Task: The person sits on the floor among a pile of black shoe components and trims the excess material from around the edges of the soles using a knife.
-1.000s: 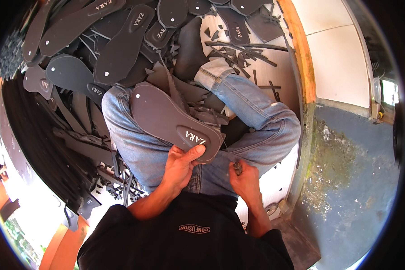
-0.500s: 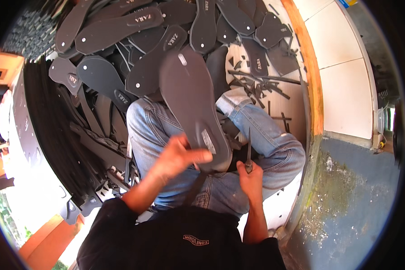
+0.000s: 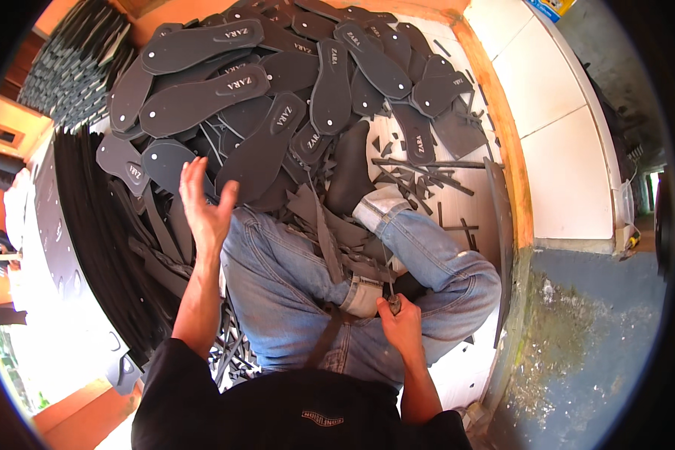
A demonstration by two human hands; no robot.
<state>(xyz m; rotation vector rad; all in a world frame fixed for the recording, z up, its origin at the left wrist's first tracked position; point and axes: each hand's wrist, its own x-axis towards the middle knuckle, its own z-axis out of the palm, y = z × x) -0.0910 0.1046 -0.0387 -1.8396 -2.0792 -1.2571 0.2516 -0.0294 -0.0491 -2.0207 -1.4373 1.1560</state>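
Note:
My left hand (image 3: 205, 206) is raised with its fingers spread, holding nothing, beside the near edge of a heap of dark grey shoe insoles (image 3: 259, 154). Over my lap, my right hand (image 3: 403, 324) grips the handle of a knife (image 3: 394, 304), whose narrow blade points away from me. Bent dark offcuts (image 3: 324, 236) lie between my crossed legs, just ahead of the knife. The insoles overlap, mostly flat; several carry pale lettering at one end and a white dot at the other.
Thin black strips (image 3: 90, 225) are piled along the left, with a stack of dark pieces (image 3: 79, 64) behind them. Small scraps (image 3: 420, 176) litter the pale floor beyond my right knee. A wooden edge (image 3: 511, 135) borders the white tiles (image 3: 570, 165) at right.
The insole that my left hand held over my lap is no longer in it. That hand has moved left and away, opening. My right hand still has the knife, slightly lower. The view takes in more of the heap.

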